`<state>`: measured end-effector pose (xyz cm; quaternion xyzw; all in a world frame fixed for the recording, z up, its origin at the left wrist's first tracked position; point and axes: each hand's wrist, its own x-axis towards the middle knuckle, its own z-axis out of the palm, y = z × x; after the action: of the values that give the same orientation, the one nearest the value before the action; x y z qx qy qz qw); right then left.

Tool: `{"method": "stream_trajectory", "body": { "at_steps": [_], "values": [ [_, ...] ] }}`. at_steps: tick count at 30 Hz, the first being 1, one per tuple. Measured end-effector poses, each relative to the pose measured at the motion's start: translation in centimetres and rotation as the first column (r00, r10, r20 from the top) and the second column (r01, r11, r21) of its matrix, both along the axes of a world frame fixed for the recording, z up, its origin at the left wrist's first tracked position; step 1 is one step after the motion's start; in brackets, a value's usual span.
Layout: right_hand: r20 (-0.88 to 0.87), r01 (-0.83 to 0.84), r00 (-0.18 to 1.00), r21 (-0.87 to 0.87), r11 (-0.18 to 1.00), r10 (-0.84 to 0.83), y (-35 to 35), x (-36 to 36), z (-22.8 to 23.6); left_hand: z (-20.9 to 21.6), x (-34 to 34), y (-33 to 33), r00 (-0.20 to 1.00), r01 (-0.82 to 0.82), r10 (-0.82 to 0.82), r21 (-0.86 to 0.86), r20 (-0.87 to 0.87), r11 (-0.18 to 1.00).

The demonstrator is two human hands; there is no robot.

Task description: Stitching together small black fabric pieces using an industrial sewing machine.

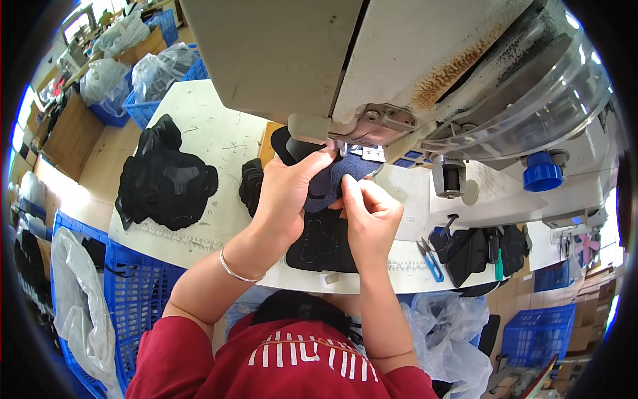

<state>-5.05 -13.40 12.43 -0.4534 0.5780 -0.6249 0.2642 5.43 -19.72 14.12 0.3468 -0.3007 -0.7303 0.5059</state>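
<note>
A dark blue and black fabric piece (350,167) lies under the needle area of a sewing machine (286,60). My left hand (287,189) holds its left side, the thumb reaching up close to the presser foot and the other fingers mostly hidden behind the cloth. At its lower right edge, my right hand (371,216) pinches the same piece between thumb and curled fingers. A black panel with light stitched outlines (320,243) hangs or lies just below, between my wrists; how it joins the blue piece is hidden.
On the white table (219,120), a black fabric pile (169,176) sits left. Blue-handled thread snips (432,263) and black pieces (468,253) lie right. A clear plastic guard (531,106) juts out above. Blue crates (143,299) stand beside the table.
</note>
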Motion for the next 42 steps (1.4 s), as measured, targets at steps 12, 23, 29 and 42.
{"method": "stream_trajectory", "body": {
  "at_steps": [12, 23, 29, 42],
  "values": [
    [0.134, 0.045, 0.99, -0.05, 0.998, -0.038, 0.7, -1.5, 0.1, -0.8, -0.9, 2.7, 0.994, -0.098, 0.094, -0.069, -0.058, 0.993],
    [0.193, -0.145, 0.973, 0.066, 0.987, 0.13, 1.7, -2.3, -0.1, -1.0, 2.7, 1.2, 0.981, 0.084, -0.058, -0.137, 0.183, 0.987],
    [0.173, -0.152, 0.975, 0.065, 0.986, 0.139, 1.7, -2.3, 0.1, -0.7, 3.3, 0.3, 0.97, 0.176, -0.151, -0.122, 0.189, 0.977],
    [0.016, -0.168, 0.986, 0.098, 0.981, 0.167, 1.4, -3.5, 0.1, -2.0, 2.8, 2.4, 0.978, 0.206, -0.204, 0.03, -0.049, 0.978]
  ]
}}
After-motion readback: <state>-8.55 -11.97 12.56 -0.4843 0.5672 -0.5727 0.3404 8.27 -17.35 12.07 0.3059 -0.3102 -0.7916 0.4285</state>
